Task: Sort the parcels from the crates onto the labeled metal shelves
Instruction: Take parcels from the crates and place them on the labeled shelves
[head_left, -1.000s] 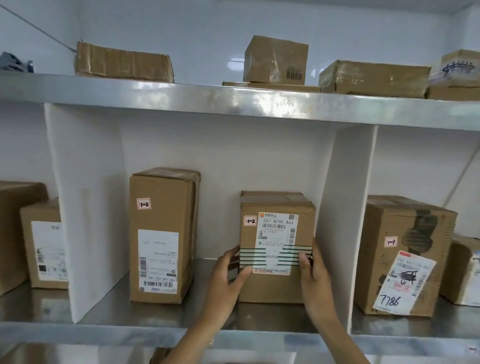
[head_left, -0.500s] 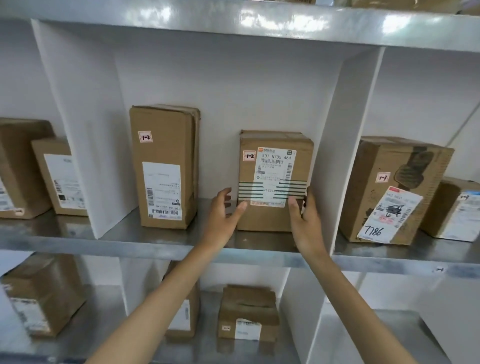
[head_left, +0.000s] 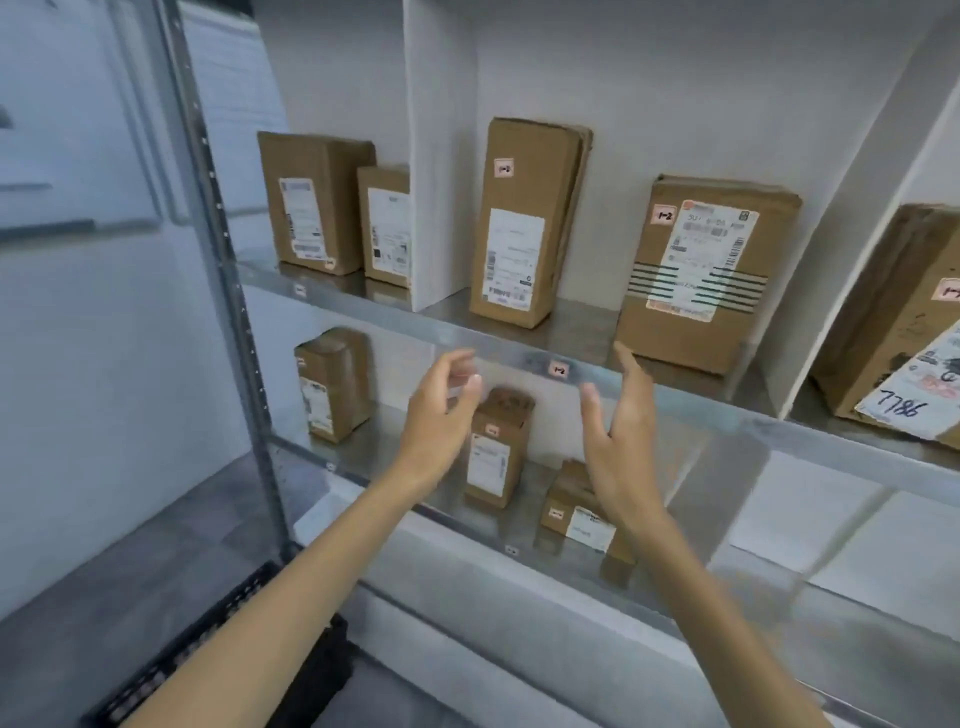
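A cardboard parcel with green stripes and a pink "1-2" tag (head_left: 701, 275) stands upright on the metal shelf (head_left: 524, 358), whose front edge carries a "1-2" label (head_left: 559, 370). A taller parcel tagged "1-2" (head_left: 524, 223) stands to its left in the same bay. My left hand (head_left: 441, 415) and my right hand (head_left: 618, 431) hover in front of the shelf edge, below the striped parcel, palms facing each other, fingers relaxed, holding nothing.
White dividers (head_left: 436, 156) split the shelf into bays. Two parcels (head_left: 317, 202) stand in the left bay and a parcel marked "7786" (head_left: 904, 332) in the right one. The lower shelf holds three small parcels (head_left: 498, 447). A black crate (head_left: 218, 654) sits on the floor at bottom left.
Both hands have let go of the striped parcel and drawn back below the shelf edge. The view has swung left and down, showing the shelf post and the crate.
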